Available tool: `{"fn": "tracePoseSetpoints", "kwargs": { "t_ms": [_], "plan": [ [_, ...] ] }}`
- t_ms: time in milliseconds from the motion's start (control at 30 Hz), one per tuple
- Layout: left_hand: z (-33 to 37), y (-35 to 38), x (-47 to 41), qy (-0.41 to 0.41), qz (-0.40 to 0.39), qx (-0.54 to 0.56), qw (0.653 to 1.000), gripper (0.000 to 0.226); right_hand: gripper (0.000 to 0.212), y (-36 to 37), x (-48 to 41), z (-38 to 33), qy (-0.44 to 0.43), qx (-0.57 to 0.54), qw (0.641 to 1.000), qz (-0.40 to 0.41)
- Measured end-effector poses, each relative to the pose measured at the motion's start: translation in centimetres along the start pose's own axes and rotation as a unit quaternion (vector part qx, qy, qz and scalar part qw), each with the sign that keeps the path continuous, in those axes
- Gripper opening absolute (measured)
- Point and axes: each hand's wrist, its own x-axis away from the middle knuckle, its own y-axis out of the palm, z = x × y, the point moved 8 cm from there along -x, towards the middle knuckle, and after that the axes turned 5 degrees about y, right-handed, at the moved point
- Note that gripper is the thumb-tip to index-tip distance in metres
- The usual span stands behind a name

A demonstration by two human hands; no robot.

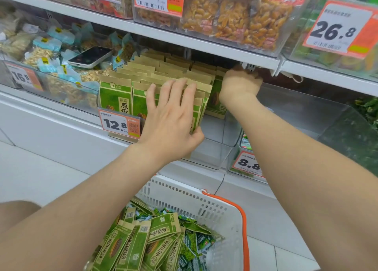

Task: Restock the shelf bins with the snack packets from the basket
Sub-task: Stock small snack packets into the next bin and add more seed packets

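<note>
The left hand (169,117) lies flat on the face of the upright green packets (116,98) at the front of the clear bin (212,154). Its fingers are straight and slightly spread across the packet tops, and the thumb sits against their lower right edge. The right hand (239,84) reaches to the back of the same bin, at the rear row's right end, just under the shelf (204,43). Only its back shows; the fingers are hidden, so I cannot tell whether they grip anything. The left hand covers much of the front packets, and a 12.8 tag (119,124) hides their bases. Below, loose packets (131,248) fill the white basket (204,205), partly behind the left forearm. A phone (90,56) rests on the neighbouring bin's bags.
</note>
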Motion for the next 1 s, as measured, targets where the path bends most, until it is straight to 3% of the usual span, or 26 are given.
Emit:
{"fn": "tracePoseSetpoints", "kwargs": {
  "t_ms": [133, 267, 333, 433, 533, 633, 767, 933, 1000],
  "plan": [
    [0.4, -1.1, 0.9, 0.002, 0.052, -0.010, 0.999, 0.078, 0.053, -1.2, 4.6, -0.1, -0.062, -0.038, 0.997, 0.012],
    [1.2, -3.0, 2.4, 0.015, 0.120, 0.002, 0.993, 0.033, 0.032, -4.3, 11.8, 0.4, -0.165, -0.166, 0.957, 0.169],
    [1.1, -1.6, 3.2, 0.000, 0.048, 0.057, 0.997, 0.021, 0.029, -5.0, 15.9, 1.2, -0.229, -0.253, 0.911, 0.231],
    [1.0, 2.7, 5.5, -0.035, -0.158, 0.086, 0.983, 0.021, 0.013, -3.3, 21.0, 2.1, -0.325, -0.309, 0.860, 0.242],
    [2.0, 6.8, 9.5, 0.032, -0.398, 0.016, 0.917, 0.028, 0.018, 2.0, 23.7, 1.5, -0.390, -0.246, 0.878, 0.131],
    [2.9, 9.5, 14.4, 0.091, -0.559, -0.023, 0.824, 0.041, 0.017, 10.6, 25.1, 1.2, -0.400, -0.104, 0.905, -0.099],
    [4.0, 11.7, 17.8, 0.114, -0.608, -0.014, 0.785, 0.033, 0.006, 19.3, 28.2, 2.0, -0.403, -0.009, 0.883, -0.241],
    [4.1, 13.6, 19.7, 0.138, -0.624, -0.018, 0.769, 0.026, 0.037, 26.5, 32.1, 2.4, -0.436, 0.133, 0.845, -0.281],
    [3.9, 14.3, 20.0, 0.140, -0.628, -0.013, 0.765, 0.021, 0.036, 27.6, 32.6, 2.8, -0.442, 0.161, 0.829, -0.303]
  ]
}}
